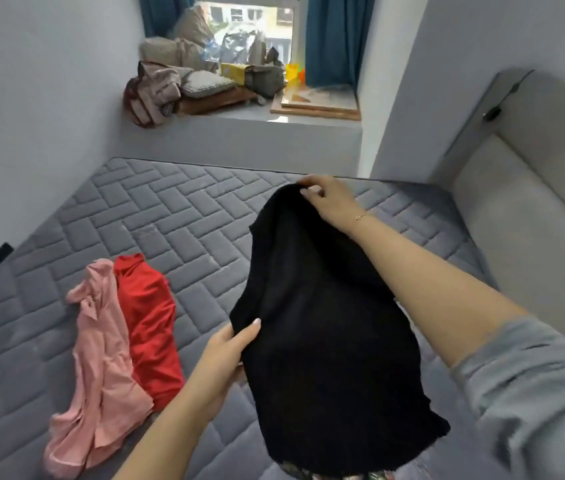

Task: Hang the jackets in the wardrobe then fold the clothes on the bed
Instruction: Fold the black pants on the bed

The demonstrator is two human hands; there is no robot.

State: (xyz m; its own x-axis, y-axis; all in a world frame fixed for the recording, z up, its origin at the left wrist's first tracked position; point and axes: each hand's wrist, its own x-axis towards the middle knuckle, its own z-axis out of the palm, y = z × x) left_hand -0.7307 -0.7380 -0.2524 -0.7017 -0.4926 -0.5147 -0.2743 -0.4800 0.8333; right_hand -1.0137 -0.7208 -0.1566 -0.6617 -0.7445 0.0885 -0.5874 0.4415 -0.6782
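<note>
A black garment [326,323] hangs above the grey quilted mattress [170,216], held up between both hands. My right hand [333,202] pinches its far top edge. My left hand [229,351] grips its near left edge, thumb over the fabric. On the mattress to the left lie a crumpled pink garment [97,358] and a red garment [149,327], side by side and touching.
A window ledge [239,129] beyond the bed holds pillows, bundled clothes [156,91] and wooden boards. Blue curtains frame the window. A padded beige headboard [523,202] runs along the right. A wall stands close on the left.
</note>
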